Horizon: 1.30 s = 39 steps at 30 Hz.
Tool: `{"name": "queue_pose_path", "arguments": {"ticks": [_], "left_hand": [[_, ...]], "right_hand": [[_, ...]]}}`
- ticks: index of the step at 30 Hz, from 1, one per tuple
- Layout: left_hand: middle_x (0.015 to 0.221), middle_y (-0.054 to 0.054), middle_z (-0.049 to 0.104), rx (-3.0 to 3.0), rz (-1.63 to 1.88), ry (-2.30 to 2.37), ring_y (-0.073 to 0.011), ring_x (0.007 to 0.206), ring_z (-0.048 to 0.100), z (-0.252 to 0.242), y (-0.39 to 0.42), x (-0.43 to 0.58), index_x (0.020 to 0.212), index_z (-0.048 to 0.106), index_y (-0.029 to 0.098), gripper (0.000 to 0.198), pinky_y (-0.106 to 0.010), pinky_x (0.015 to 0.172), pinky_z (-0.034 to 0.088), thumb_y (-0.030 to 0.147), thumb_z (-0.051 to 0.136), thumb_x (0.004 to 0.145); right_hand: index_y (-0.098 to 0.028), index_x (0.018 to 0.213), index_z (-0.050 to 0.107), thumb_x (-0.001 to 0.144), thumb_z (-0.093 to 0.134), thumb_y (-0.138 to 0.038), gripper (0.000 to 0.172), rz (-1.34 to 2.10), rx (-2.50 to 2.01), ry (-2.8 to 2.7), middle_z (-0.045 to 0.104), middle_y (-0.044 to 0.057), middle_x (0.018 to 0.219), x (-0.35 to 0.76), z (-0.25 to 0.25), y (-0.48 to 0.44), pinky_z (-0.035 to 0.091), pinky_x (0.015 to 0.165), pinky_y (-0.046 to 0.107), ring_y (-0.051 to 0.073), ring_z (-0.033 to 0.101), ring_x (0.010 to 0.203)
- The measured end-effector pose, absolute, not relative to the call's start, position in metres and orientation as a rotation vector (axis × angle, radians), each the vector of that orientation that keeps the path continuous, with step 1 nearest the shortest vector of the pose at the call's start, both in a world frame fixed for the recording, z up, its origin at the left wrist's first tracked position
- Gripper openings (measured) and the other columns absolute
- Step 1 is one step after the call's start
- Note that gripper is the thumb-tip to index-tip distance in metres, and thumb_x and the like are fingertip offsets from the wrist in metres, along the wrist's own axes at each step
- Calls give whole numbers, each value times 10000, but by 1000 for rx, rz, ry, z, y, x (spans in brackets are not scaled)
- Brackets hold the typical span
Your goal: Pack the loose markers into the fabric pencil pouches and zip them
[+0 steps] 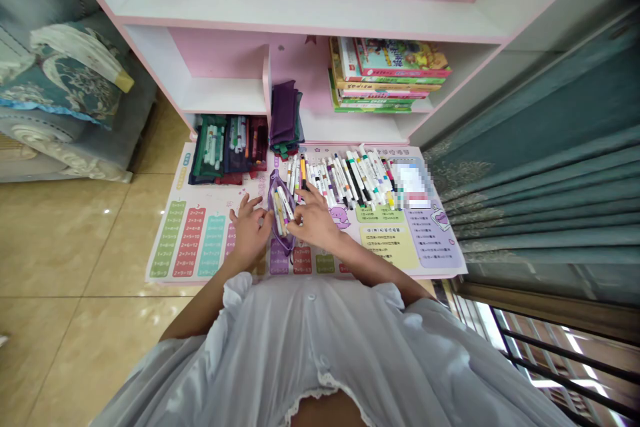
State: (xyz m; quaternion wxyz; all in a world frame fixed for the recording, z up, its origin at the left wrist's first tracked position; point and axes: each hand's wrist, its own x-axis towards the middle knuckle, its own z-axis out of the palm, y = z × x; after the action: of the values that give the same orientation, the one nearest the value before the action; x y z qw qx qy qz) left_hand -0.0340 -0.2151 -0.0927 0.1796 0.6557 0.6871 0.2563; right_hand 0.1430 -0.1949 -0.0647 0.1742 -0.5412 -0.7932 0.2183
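A purple pencil pouch (275, 185) lies open on the desk mat (200, 240), with several markers (283, 208) inside it. My left hand (249, 225) rests against the pouch's left side, fingers spread and holding its edge. My right hand (314, 219) is on the pouch's right side, fingers curled around a marker with a dark and orange end (303, 181). A long row of loose markers (350, 179) lies on the mat just beyond my right hand.
Filled dark pouches (225, 153) sit at the mat's back left, folded purple pouches (284, 117) stand behind them, and a stack of books (385, 77) lies on the pink shelf. A sofa (60, 93) is at left, a curtain (540, 180) at right.
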Motion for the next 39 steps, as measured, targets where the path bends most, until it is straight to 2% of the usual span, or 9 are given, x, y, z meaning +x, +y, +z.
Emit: {"name": "queue_pose_path", "arguments": {"ticks": [7, 14, 21, 26, 34, 39], "left_hand": [[1317, -100, 616, 1840, 721, 1949, -325, 1417, 348, -94, -216, -36, 668, 616, 200, 290, -706, 1090, 202, 342, 487, 886], [1303, -101, 622, 1848, 720, 1943, -329, 1412, 355, -93, -216, -36, 658, 608, 197, 307, -694, 1098, 198, 356, 487, 890], [1316, -95, 612, 1831, 709, 1943, -319, 1419, 342, -94, -216, -37, 663, 607, 202, 317, -694, 1106, 183, 373, 476, 895], [1315, -88, 612, 1844, 706, 1936, -312, 1421, 339, -92, -216, -36, 655, 599, 204, 321, -688, 1111, 178, 369, 470, 899], [1317, -95, 608, 1851, 685, 1941, -322, 1416, 344, -90, -215, -34, 653, 607, 200, 316, -685, 1111, 189, 365, 478, 890], [1323, -97, 607, 1867, 690, 1939, -321, 1418, 342, -92, -215, -36, 671, 610, 203, 308, -697, 1100, 193, 368, 478, 896]], "right_hand": [[-132, 669, 728, 768, 645, -287, 202, 592, -1588, -2332, 494, 173, 1429, 128, -75, -192, 252, 1115, 595, 404, 240, 1437], [-174, 671, 698, 834, 589, -307, 237, 493, -1613, -2150, 540, 108, 1387, 140, -87, -181, 285, 1126, 557, 334, 282, 1430], [-143, 826, 720, 808, 623, -281, 170, 163, -2057, -2019, 451, 167, 1449, 176, -102, -155, 240, 1083, 664, 439, 180, 1440], [-97, 925, 715, 808, 634, -317, 262, 172, -2171, -2131, 424, 209, 1457, 184, -107, -154, 243, 1068, 687, 464, 171, 1432], [-103, 979, 714, 789, 638, -281, 271, 133, -2208, -2240, 374, 193, 1506, 176, -106, -153, 194, 1080, 700, 450, 138, 1448], [-82, 1094, 681, 833, 577, -321, 369, 154, -2191, -2236, 360, 205, 1511, 171, -105, -146, 200, 1091, 684, 444, 152, 1449]]}}
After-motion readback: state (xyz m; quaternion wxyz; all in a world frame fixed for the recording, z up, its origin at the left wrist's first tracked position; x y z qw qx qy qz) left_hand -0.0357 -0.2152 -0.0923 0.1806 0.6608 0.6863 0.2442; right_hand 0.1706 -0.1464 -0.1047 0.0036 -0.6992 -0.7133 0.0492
